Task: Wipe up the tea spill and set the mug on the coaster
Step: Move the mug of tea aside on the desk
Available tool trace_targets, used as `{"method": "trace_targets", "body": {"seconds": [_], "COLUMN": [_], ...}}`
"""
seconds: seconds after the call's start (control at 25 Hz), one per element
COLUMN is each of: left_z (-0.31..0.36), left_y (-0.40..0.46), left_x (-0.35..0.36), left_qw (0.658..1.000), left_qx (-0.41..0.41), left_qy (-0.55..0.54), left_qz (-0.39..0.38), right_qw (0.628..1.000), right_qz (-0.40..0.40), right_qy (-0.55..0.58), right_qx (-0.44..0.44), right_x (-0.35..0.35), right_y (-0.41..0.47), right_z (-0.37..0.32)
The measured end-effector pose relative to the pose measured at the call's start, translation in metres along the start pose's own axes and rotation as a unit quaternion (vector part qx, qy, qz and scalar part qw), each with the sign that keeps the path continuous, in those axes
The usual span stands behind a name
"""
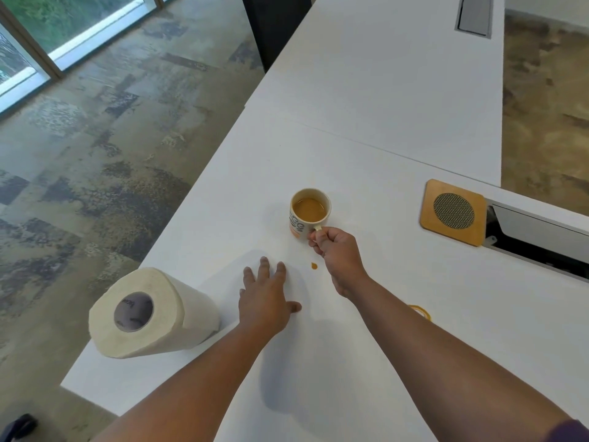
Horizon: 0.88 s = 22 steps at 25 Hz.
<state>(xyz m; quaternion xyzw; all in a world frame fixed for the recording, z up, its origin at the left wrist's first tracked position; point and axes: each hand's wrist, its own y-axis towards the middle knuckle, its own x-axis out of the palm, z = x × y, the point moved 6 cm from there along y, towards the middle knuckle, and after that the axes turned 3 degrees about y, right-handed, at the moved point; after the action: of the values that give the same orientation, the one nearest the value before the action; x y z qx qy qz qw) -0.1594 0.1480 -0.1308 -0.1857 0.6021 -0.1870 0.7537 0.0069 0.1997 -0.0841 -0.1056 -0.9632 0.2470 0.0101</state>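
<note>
So the mug is sitting upright on the white table, pretty full of milky tea, and the right hand is gripping it, fingers curled round the small handle on the near side. The coaster is lying well off to the right, near the open cable slot, so the mug is not on it yet.

If I were doing the carry, I'd be lifting straight up and keeping it dead level, since that much tea is probably sloshing at the slightest tilt. Moving slow seems the safer bet.

One small amber drop is sitting just beside the right wrist, and a ring-shaped tea mark is peeking out behind the right forearm. Neither is wiped yet.

The left hand is resting flat on the table, fingers spread, holding nothing. The paper towel roll is standing close to its left.

Texture-wise: the mug is looking glossy with a dark pattern, the coaster is a rounded wooden square with a round mesh centre, and the roll is soft with a cardboard core.
</note>
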Motion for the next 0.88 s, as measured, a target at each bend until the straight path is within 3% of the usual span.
{"method": "trace_targets", "body": {"seconds": [0.88], "left_z": [0.0], "left_y": [-0.002], "left_x": [-0.002], "left_qw": [1.0], "left_qx": [-0.002], "left_qy": [0.011], "left_qz": [0.015], "right_qw": [0.999], "right_qz": [0.02], "right_qy": [0.015], "right_qx": [0.022], "right_x": [-0.016], "right_y": [-0.049], "right_z": [0.039]}}
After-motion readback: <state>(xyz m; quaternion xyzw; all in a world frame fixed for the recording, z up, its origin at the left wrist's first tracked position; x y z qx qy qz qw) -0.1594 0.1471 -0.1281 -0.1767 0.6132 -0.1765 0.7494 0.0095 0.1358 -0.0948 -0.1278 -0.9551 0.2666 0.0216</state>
